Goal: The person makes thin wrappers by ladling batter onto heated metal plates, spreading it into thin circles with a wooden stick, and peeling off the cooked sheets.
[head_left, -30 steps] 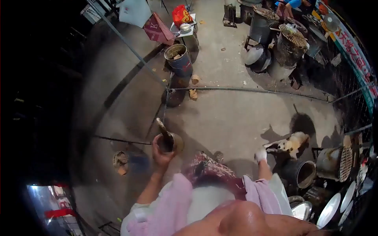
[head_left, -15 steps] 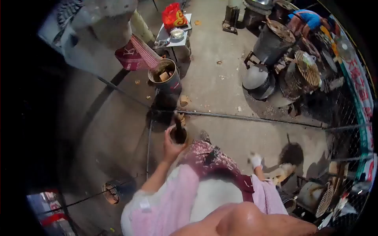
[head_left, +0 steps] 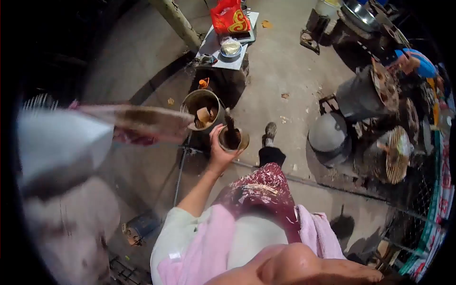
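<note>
Carried toward the bucket's (head_left: 191, 102) near rim, a container (head_left: 244, 140) is clasped round its wall by the left hand (head_left: 219, 154), likely for steadiness; the right hand is unseen.

A pale short-sleeved top (head_left: 259, 235) shows between lengths of pink towelling (head_left: 211, 237), a small white tag (head_left: 175, 256) at left; farther off come a white-flecked maroon apron (head_left: 263, 194), black trouser leg (head_left: 271, 156) and mottled dark shoe (head_left: 270, 129).

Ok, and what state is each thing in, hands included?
Left hand: wrapped around the container
Right hand: out of view
Container: open-topped, dark stick poking out
Bucket: uncovered, pale chunks inside
Red bag: upright
Bowl: holding something pale
Steel basin: uncovered
</note>
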Action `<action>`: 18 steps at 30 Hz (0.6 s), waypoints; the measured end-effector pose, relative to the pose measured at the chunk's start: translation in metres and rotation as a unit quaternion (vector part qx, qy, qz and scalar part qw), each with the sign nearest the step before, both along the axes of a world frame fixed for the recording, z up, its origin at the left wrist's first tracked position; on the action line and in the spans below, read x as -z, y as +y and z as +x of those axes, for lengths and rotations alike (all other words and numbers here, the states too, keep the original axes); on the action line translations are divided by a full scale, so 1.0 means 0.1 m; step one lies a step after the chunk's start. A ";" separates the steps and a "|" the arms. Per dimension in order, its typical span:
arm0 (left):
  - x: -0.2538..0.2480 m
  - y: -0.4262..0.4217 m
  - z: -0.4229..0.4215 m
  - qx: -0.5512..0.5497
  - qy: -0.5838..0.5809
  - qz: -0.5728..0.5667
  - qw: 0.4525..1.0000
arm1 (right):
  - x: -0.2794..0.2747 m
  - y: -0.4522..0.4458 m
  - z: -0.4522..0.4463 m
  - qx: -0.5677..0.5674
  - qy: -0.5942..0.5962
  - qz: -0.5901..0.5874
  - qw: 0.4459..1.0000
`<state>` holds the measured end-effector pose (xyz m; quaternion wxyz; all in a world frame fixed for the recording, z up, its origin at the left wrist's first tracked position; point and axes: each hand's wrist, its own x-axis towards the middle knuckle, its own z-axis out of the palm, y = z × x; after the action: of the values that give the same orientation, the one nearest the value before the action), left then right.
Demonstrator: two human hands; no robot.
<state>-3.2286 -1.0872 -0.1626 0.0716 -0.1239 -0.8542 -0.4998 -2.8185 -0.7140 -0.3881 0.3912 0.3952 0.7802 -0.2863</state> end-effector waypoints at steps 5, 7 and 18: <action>0.65 0.15 -1.17 -0.168 -0.113 -0.023 0.979 | 0.21 1.12 -3.35 0.073 0.160 -0.014 0.984; 0.83 0.21 -1.50 -0.218 -0.179 0.019 0.959 | 0.35 1.47 -4.42 0.120 0.326 -0.070 0.935; 2.04 0.86 -4.08 -0.242 -0.236 0.037 0.940 | 1.41 1.04 -5.86 0.131 0.114 -0.187 0.967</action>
<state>-3.6363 -1.0011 -0.3667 -0.0088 0.2106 -0.8317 -0.5136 -3.4046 -0.6096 -0.5287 0.3253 0.3787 0.6935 -0.5194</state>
